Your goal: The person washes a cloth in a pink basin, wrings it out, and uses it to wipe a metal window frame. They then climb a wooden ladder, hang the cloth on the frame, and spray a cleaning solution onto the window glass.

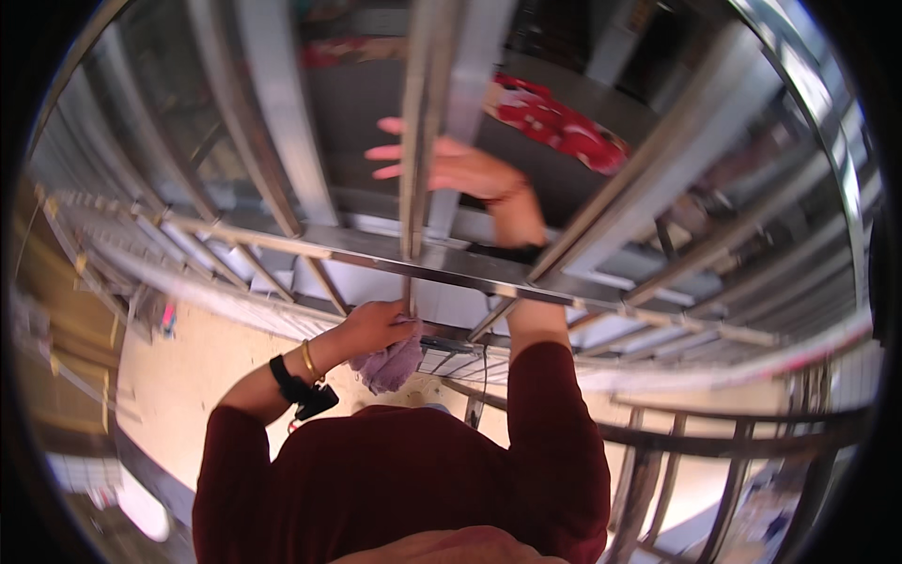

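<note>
My left hand (pixel 377 328) grips a bunched purple cloth (pixel 389 363) and presses it around a thin vertical metal bar (pixel 416 141), just below the horizontal rail (pixel 394 264) of a metal window grille. Through the gap right of this bar, my right arm reaches behind the rail. On the far side, my right hand (pixel 472 169) is empty with its fingers spread. The upright bar crosses in front of that hand and hides part of the fingers. Below the rail lies a pale sill (pixel 451 299), close to the left hand.
More vertical bars (pixel 268 162) run to both sides. Beyond them, a red patterned cloth (pixel 557 127) lies on a dark surface. A dark wooden railing or chair frame (pixel 705 440) stands low at right. The pale floor (pixel 183 381) spreads below, with brownish panels (pixel 74 317) at far left.
</note>
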The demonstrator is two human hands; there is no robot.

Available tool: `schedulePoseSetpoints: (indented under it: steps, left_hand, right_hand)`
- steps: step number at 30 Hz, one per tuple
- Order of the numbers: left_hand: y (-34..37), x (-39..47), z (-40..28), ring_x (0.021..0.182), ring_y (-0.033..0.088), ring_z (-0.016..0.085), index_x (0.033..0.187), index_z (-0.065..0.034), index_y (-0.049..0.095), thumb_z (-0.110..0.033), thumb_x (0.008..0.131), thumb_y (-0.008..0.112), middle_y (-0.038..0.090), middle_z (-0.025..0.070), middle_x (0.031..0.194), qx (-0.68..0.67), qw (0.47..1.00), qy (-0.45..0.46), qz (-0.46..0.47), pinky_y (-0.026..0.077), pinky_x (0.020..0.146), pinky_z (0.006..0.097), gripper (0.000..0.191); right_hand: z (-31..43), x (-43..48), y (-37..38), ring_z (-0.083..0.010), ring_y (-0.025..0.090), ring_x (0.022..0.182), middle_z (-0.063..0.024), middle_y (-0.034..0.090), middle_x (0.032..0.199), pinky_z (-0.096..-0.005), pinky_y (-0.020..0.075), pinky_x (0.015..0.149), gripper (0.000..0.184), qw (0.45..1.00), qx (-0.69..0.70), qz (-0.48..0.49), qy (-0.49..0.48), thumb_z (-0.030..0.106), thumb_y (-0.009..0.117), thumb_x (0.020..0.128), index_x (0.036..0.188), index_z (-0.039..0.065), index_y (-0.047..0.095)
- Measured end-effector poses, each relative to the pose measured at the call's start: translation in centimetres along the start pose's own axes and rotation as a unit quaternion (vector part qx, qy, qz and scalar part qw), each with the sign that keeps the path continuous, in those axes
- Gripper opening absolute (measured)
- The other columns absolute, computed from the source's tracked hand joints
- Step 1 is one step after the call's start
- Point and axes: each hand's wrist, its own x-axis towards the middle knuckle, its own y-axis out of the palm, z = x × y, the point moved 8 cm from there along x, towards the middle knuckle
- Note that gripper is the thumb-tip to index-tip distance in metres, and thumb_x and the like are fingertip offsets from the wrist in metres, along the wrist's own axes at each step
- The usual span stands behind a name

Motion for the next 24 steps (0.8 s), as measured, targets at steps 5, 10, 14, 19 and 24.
schedulePoseSetpoints:
  steps: [5,10,14,19,24]
  left_hand:
    - [0.0,-0.1,-0.8,0.08,0.06,0.039,0.107,-0.0057,0.056,-0.036,0.084,0.055,0.063,0.0204,0.081,-0.029,0.999,0.01,0.007,0.047,0.071,0.0457,0.038]
    - [0.1,0.1,-0.8,0.082,0.061,0.037,0.11,-0.0092,0.055,-0.031,0.085,0.055,0.064,0.0179,0.085,-0.002,0.999,0.052,0.015,0.048,0.072,0.0425,0.033]
    - [0.2,0.2,-0.4,0.083,0.062,0.036,0.111,-0.0109,0.055,-0.03,0.086,0.055,0.064,0.017,0.088,-0.01,0.998,0.065,0.025,0.048,0.073,0.0408,0.032]
    - [-0.1,0.4,-0.5,0.081,0.062,0.037,0.112,-0.0106,0.055,-0.033,0.086,0.053,0.064,0.0169,0.086,-0.011,0.996,0.081,0.039,0.049,0.072,0.0413,0.035]
    - [-0.1,0.6,-0.5,0.081,0.061,0.038,0.115,-0.006,0.054,-0.036,0.083,0.053,0.064,0.0195,0.083,-0.004,0.995,0.075,0.07,0.048,0.073,0.0445,0.044]
  right_hand:
    - [-6.7,-0.7,-3.3,-0.03,0.048,0.119,-0.018,0.037,0.139,-0.0421,0.0471,0.091,0.06,0.981,0.091,-0.152,0.079,0.042,0.043,0.096,0.144,0.014,0.019]
    - [-7.2,-3.9,-5.0,-0.023,0.046,0.12,-0.0134,0.047,0.133,-0.0376,0.0388,0.098,0.058,0.962,-0.025,-0.26,0.078,0.049,0.031,0.097,0.14,0.01,0.03]
    - [-4.8,-9.5,-5.3,-0.0252,0.038,0.13,-0.0151,0.04,0.14,-0.0397,0.0311,0.105,0.066,0.949,0.013,-0.302,0.083,0.058,0.027,0.094,0.144,0.014,0.026]
    - [-0.6,-21.3,-6.9,-0.0252,0.057,0.11,-0.0166,0.06,0.118,-0.0373,0.0397,0.097,0.057,0.804,-0.076,-0.589,0.024,0.049,0.032,0.097,0.129,0.005,0.047]
    - [3.7,-26.8,-4.4,-0.0192,0.064,0.08,-0.0115,0.066,0.087,-0.0318,0.0506,0.067,0.026,0.479,-0.433,-0.761,-0.064,0.026,0.054,0.09,0.104,0.004,0.058]
